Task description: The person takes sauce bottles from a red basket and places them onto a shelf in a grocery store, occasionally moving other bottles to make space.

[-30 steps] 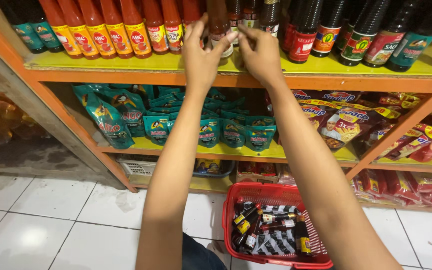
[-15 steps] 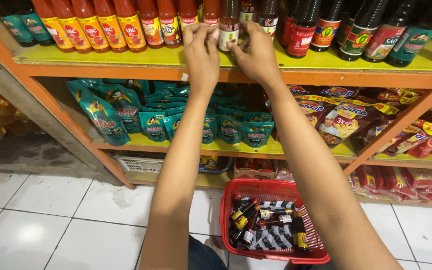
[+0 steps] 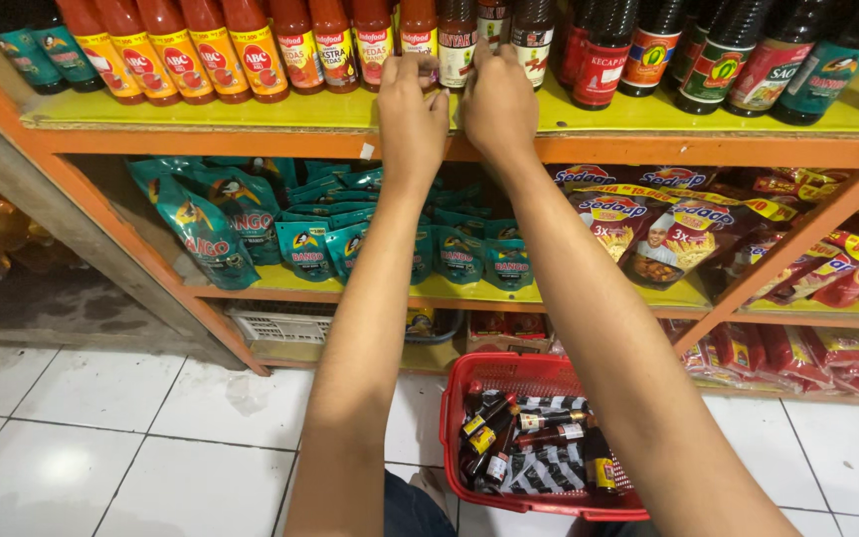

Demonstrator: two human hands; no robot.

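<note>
Both my arms reach up to the top shelf (image 3: 251, 114), a yellow board with an orange front edge. My left hand (image 3: 410, 104) has its fingers curled around a red sauce bottle (image 3: 418, 35) standing in the row. My right hand (image 3: 499, 99) grips a dark sauce bottle (image 3: 457, 40) just beside it. The two hands nearly touch. Orange-red sauce bottles (image 3: 241, 45) fill the shelf to the left, dark soy sauce bottles (image 3: 708, 55) to the right.
A red plastic basket (image 3: 469, 398) with several small dark bottles and sachets sits on the white tiled floor (image 3: 101, 438) below my arms. The middle shelf holds teal pouches (image 3: 300, 239) and red-yellow snack packets (image 3: 668, 239). A white crate (image 3: 280, 323) sits underneath.
My hands have closed in on the two bottles and drawn together at the shelf's front. The view has tilted down slightly, so the bottle row sits higher in frame.
</note>
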